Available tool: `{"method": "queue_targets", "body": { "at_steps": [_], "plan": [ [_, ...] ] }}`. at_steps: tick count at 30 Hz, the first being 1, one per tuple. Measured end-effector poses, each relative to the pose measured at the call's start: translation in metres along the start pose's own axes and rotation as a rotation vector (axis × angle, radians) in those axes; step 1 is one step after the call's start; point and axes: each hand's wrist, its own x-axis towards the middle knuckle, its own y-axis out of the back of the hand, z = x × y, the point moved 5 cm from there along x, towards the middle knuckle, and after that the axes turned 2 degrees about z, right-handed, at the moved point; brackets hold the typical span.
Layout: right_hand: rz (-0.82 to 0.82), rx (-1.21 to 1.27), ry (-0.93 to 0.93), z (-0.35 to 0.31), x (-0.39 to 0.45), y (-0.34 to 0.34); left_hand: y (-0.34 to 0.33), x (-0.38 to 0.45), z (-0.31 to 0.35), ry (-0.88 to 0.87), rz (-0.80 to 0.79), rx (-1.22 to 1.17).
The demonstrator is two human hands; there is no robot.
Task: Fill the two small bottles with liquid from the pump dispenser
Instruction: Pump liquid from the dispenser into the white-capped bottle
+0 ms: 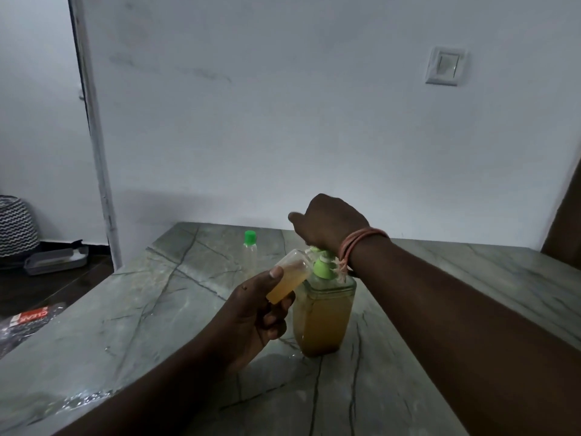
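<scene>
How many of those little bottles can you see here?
2. One small bottle, partly filled, is tilted in the left hand at the pump dispenser. The capped bottle stands farther back on the table.

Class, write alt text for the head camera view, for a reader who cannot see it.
A person's right hand presses the green pump of a dispenser of amber liquid, while the left hand holds a tilted small bottle, partly filled, at the spout. A second small bottle with a green cap stands further back on the grey marble table.
</scene>
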Motion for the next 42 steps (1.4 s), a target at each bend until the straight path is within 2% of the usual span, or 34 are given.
{"method": "queue_targets", "body": {
  "at_steps": [3,11,16,22,26,30,33,39,42],
  "plan": [
    [0.013,0.098,-0.058,0.006,-0.004,-0.005,0.001,0.001,-0.001,-0.006,-0.001,0.004],
    [-0.009,-0.107,0.031,-0.005,-0.003,0.005,-0.001,-0.001,-0.001,0.014,0.036,-0.053],
    [-0.018,0.065,-0.026,0.001,-0.004,-0.004,-0.001,-0.001,-0.001,0.019,0.030,-0.020],
    [-0.068,-0.030,-0.025,-0.001,-0.006,-0.001,-0.001,-0.003,-0.001,0.021,0.057,-0.023],
    [0.036,-0.105,0.081,-0.011,-0.005,0.010,-0.002,-0.001,0.000,0.016,0.039,-0.045],
    [-0.031,0.039,0.021,-0.004,-0.008,-0.001,-0.002,0.000,-0.001,0.020,0.035,-0.043],
    [-0.034,0.021,0.012,-0.003,-0.011,-0.001,0.000,-0.001,-0.001,0.014,0.048,-0.058],
    [0.096,-0.140,0.124,-0.016,-0.009,0.012,-0.001,0.000,0.001,0.018,0.045,-0.031],
    [0.038,-0.034,0.098,-0.010,-0.004,0.007,-0.001,0.001,0.000,0.018,0.029,-0.013]
  ]
}}
